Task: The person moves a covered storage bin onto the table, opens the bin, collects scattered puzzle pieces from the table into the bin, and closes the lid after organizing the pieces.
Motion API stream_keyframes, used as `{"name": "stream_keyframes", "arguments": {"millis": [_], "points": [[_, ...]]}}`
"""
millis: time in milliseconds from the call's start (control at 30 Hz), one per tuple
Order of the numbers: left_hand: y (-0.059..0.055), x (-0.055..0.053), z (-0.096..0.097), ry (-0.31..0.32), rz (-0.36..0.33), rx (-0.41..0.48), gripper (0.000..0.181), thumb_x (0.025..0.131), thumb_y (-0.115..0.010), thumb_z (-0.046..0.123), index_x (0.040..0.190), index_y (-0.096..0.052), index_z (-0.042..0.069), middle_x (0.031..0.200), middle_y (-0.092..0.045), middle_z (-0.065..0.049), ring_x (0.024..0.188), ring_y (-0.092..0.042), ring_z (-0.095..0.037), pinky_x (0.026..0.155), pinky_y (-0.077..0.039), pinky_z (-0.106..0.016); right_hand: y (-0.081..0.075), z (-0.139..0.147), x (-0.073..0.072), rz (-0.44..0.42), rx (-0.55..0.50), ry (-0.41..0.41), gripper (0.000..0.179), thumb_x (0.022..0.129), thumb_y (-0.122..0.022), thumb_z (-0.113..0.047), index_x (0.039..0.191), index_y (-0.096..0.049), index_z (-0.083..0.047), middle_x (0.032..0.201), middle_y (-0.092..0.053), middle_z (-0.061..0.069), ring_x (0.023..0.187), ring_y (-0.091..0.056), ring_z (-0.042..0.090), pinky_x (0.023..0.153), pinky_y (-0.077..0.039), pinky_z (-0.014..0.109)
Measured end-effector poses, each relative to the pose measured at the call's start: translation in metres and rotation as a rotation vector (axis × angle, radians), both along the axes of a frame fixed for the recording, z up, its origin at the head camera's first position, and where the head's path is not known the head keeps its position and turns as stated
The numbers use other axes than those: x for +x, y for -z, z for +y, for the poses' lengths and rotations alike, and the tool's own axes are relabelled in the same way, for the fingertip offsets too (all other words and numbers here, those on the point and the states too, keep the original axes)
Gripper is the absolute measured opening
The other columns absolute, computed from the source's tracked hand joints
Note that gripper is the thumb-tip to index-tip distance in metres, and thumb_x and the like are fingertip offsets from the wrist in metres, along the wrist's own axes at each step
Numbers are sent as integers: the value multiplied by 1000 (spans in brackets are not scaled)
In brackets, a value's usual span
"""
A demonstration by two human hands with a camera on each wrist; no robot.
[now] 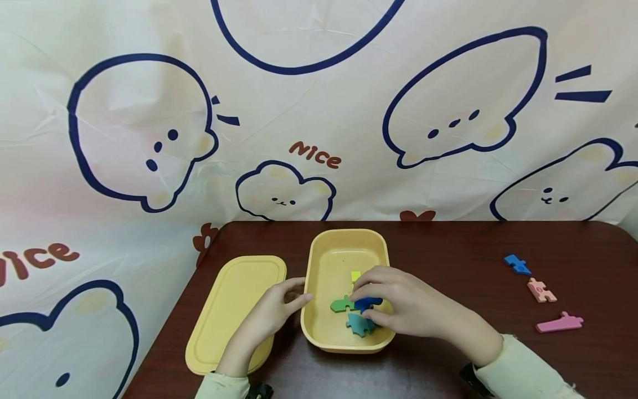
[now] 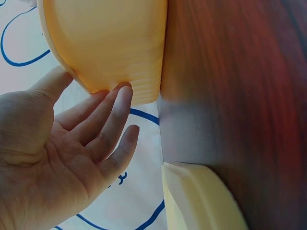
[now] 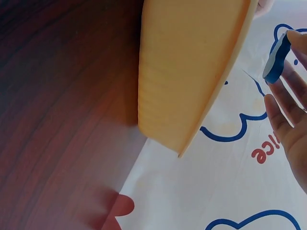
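My right hand (image 1: pixel 399 302) is over the yellow box (image 1: pixel 329 338) and pinches a blue puzzle piece (image 3: pixel 277 62) between thumb and fingers. In the right wrist view that piece shows above the box's rim, its pale face to one side. Inside the box are a green puzzle piece (image 1: pixel 341 304), a teal puzzle piece (image 1: pixel 358 325) and a small yellow piece (image 1: pixel 355 276), partly overlapped by the right hand in the head view. At the box's left side is my left hand (image 2: pixel 81 139), its thumb at the rim and fingertips against the outer wall, lightly holding the edge.
A yellow lid (image 1: pixel 234 310) lies on the dark wooden table (image 1: pixel 448 249) left of the box. Off to the right are a blue puzzle piece (image 1: pixel 517 264), a light pink puzzle piece (image 1: pixel 540 290) and a darker pink piece (image 1: pixel 559 323). A printed cloth (image 1: pixel 359 122) hangs behind.
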State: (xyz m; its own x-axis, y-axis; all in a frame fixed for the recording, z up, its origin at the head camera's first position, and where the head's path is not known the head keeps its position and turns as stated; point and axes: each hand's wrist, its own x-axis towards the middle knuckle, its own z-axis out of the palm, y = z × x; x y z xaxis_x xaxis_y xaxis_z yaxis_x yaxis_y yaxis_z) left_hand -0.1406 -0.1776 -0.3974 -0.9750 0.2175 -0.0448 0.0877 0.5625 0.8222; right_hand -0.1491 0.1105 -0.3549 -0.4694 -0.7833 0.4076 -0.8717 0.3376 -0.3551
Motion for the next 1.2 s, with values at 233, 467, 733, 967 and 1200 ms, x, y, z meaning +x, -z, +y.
{"name": "stream_keyframes", "arguments": {"millis": [233, 467, 733, 967, 1200], "points": [[-1, 0, 0, -9, 2, -12, 41, 97, -66, 20, 133, -60, 0, 115, -68, -10, 103, -65, -24, 86, -53, -41, 4, -6, 1, -1, -21, -16, 24, 84, -81, -16, 106, -74, -19, 112, -62, -10, 106, -57, 7, 91, -51, 30], [-2, 0, 1, -15, -8, -18, 41, 98, -66, 22, 133, -60, 1, 115, -68, -9, 104, -65, -24, 86, -53, -41, 9, -11, 1, -10, -8, -30, 26, 85, -81, -15, 109, -74, -19, 112, -62, -10, 103, -57, 7, 96, -49, 32], [-2, 0, 1, -16, -14, -21, 42, 98, -66, 24, 133, -60, 2, 115, -68, -8, 105, -65, -24, 86, -53, -41, 15, -17, 3, -47, 17, -31, 22, 87, -79, -17, 108, -74, -18, 111, -61, -13, 105, -57, 5, 109, -38, 45], [-1, 0, 1, -17, -10, -25, 41, 98, -66, 22, 132, -60, 2, 115, -68, -9, 105, -65, -24, 87, -53, -41, 25, -23, 1, -22, 15, -50, 22, 86, -79, -18, 108, -75, -16, 112, -63, -11, 107, -58, 7, 103, -45, 37], [-1, 1, 1, -15, -3, -25, 40, 98, -66, 22, 132, -61, 2, 116, -68, -9, 105, -65, -24, 88, -53, -42, 33, -29, 2, -62, 53, -34, 21, 88, -78, -20, 108, -75, -16, 113, -64, -11, 108, -58, 8, 100, -46, 33]]}}
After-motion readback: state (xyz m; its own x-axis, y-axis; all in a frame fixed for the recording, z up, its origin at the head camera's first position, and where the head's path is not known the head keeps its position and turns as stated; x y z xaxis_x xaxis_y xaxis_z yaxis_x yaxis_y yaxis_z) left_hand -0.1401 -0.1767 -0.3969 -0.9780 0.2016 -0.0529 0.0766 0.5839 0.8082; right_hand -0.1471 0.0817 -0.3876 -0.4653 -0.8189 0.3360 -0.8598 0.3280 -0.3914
